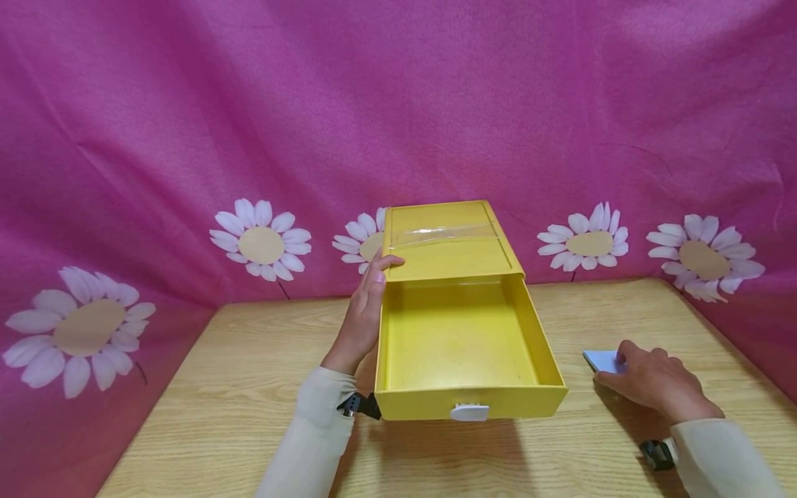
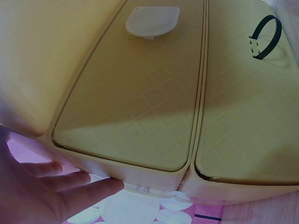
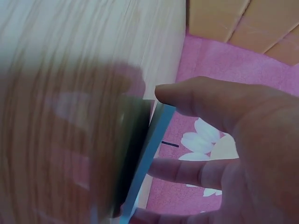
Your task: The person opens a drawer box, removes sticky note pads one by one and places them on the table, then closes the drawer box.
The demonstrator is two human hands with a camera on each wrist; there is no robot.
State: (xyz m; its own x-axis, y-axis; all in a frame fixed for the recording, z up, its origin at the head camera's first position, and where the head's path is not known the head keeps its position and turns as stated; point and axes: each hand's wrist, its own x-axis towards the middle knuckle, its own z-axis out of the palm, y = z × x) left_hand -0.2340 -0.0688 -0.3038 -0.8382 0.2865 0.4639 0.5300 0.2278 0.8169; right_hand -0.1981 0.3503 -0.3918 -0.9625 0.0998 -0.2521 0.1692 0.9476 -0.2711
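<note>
A yellow drawer unit (image 1: 448, 242) stands on the table, its top drawer (image 1: 470, 402) pulled out toward me with the inner floor showing. My left hand (image 1: 366, 304) rests against the unit's left side, fingertips at the top edge. In the left wrist view, the straight fingers of that hand (image 2: 70, 186) touch the unit's side beside the lower drawers. At the right, my right hand (image 1: 656, 377) holds a thin light-blue pad (image 1: 602, 361) low over the table. The right wrist view shows the thumb on one edge of the pad (image 3: 148, 154) and fingertips along its face.
A white handle (image 1: 470, 413) sits on the pulled-out drawer. Lower drawers carry another white handle (image 2: 153, 21) and a black loop (image 2: 271, 37). Clear tape (image 1: 445, 233) crosses the unit's top. Behind the wooden table (image 1: 261, 387) hangs a pink cloth (image 1: 398, 104) with daisies.
</note>
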